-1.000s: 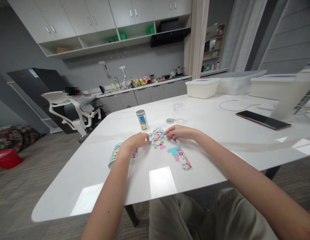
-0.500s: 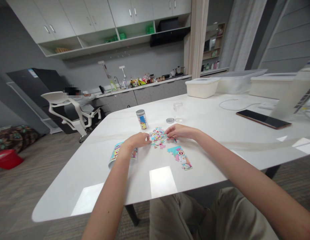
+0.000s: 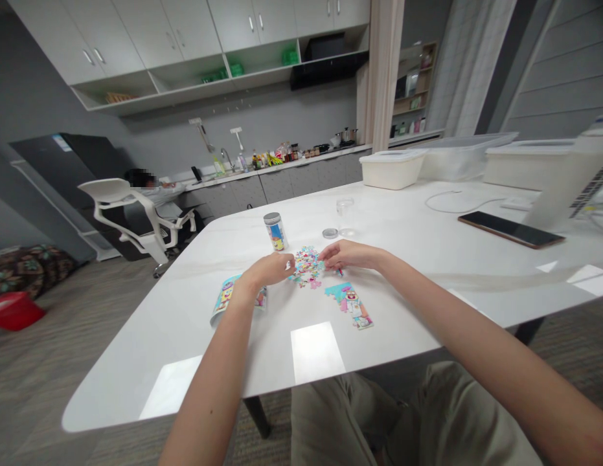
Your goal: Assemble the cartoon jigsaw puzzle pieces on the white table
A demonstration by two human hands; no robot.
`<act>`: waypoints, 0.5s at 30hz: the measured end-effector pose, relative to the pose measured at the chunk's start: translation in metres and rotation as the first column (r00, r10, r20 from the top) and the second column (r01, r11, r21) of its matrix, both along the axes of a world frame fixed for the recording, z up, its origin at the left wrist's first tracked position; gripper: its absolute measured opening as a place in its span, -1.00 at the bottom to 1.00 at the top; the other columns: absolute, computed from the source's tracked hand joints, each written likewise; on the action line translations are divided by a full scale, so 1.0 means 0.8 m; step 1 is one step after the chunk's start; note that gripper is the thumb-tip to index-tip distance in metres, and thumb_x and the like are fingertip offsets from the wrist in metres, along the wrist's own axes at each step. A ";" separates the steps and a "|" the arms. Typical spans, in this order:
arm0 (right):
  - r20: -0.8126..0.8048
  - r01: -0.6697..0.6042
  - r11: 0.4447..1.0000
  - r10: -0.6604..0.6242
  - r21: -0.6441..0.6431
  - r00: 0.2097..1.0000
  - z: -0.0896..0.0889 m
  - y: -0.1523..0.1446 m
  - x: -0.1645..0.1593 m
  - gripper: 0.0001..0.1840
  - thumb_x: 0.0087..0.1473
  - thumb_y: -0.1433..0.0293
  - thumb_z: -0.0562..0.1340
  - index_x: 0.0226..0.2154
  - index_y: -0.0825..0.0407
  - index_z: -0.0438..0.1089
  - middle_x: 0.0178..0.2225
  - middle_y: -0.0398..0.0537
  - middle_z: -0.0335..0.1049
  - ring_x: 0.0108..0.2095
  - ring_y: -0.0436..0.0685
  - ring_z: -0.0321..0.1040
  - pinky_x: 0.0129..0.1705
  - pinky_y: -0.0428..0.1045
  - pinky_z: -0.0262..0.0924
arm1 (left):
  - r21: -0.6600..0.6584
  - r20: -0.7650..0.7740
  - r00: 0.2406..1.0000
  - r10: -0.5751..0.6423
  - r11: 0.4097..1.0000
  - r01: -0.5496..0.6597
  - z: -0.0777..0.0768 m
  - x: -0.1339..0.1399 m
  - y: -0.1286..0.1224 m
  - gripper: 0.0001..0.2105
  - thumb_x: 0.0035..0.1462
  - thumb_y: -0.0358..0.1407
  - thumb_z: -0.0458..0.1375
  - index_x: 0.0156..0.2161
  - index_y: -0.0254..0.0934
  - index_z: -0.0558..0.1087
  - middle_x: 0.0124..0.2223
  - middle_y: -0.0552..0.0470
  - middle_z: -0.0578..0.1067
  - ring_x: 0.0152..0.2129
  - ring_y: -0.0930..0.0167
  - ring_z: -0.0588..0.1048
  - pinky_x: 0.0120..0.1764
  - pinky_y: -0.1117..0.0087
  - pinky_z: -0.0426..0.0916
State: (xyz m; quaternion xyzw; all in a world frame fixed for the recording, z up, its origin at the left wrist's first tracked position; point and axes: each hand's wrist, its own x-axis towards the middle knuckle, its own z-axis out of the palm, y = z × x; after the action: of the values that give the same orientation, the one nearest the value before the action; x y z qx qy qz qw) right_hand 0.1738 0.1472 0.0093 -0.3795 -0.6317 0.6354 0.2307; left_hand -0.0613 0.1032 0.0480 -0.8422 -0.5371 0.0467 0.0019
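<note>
A heap of small, colourful jigsaw puzzle pieces [image 3: 307, 265] lies on the white table. My left hand [image 3: 272, 268] is at the heap's left edge, its fingers curled in and closed; what is between them, if anything, is too small to make out. From the right, my right hand [image 3: 347, 254] touches the heap with thumb and fingers pinched together, and what they grip is hidden. Just below it lies a joined section of puzzle [image 3: 352, 305] showing a cartoon figure in white. A curled picture sheet [image 3: 227, 294] is partly covered by my left forearm.
Behind the heap stand a printed canister [image 3: 275, 232] with a metal lid, a loose round lid [image 3: 329, 233] and a clear jar [image 3: 346, 219]. A phone [image 3: 511, 229], a cable, white bins [image 3: 392, 171] and a large bottle [image 3: 578, 181] occupy the right side. A person sits far left.
My left hand has shifted slightly up and right, further onto the edge of the heap. My right hand stays nearly in place, and the joined section has not moved.
</note>
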 end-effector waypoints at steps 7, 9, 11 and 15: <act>-0.008 -0.020 0.999 0.021 0.048 1.000 0.004 -0.004 0.000 -0.82 -0.16 0.59 0.32 -0.39 0.12 0.43 -0.50 -0.14 0.41 -0.51 -0.09 0.29 -0.46 -0.16 0.21 | 0.096 0.027 0.995 -0.100 0.991 0.096 -0.009 0.030 -0.009 -0.66 0.23 -0.11 -0.05 0.03 -0.19 0.32 -0.30 -0.04 0.53 -0.35 0.32 0.50 -0.30 0.39 0.28; -0.001 -0.019 0.999 0.019 0.046 1.000 0.004 -0.005 -0.001 -0.83 -0.14 0.59 0.31 -0.39 0.11 0.41 -0.49 -0.15 0.40 -0.51 -0.09 0.30 -0.44 -0.15 0.21 | 0.107 0.019 0.991 -0.136 0.985 0.133 -0.011 0.038 -0.012 -0.67 0.24 -0.11 -0.06 0.03 -0.18 0.31 -0.30 -0.03 0.53 -0.36 0.32 0.50 -0.32 0.39 0.27; -0.004 -0.019 0.999 0.019 0.034 1.000 0.004 -0.005 -0.001 -0.83 -0.14 0.58 0.31 -0.39 0.11 0.39 -0.48 -0.15 0.41 -0.49 -0.08 0.32 -0.40 -0.15 0.23 | 0.119 0.011 0.986 -0.167 0.979 0.164 -0.012 0.043 -0.014 -0.69 0.24 -0.13 -0.06 0.02 -0.18 0.30 -0.30 -0.03 0.53 -0.36 0.31 0.50 -0.34 0.39 0.26; -0.043 -0.040 0.999 0.041 0.019 0.998 0.007 -0.008 -0.002 -0.80 -0.14 0.59 0.31 -0.38 0.09 0.37 -0.46 -0.14 0.41 -0.41 -0.05 0.36 -0.29 -0.13 0.26 | 0.136 0.001 0.983 -0.181 0.974 0.179 -0.011 0.045 -0.015 -0.71 0.25 -0.17 -0.06 0.01 -0.21 0.30 -0.30 -0.04 0.53 -0.36 0.31 0.49 -0.35 0.39 0.25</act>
State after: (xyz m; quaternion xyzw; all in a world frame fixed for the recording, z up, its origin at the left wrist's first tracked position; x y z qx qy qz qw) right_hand 0.1724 0.1404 0.0149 -0.3506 -0.6398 0.6424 0.2348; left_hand -0.0256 0.0912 0.0391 -0.8857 -0.4604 0.0042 0.0598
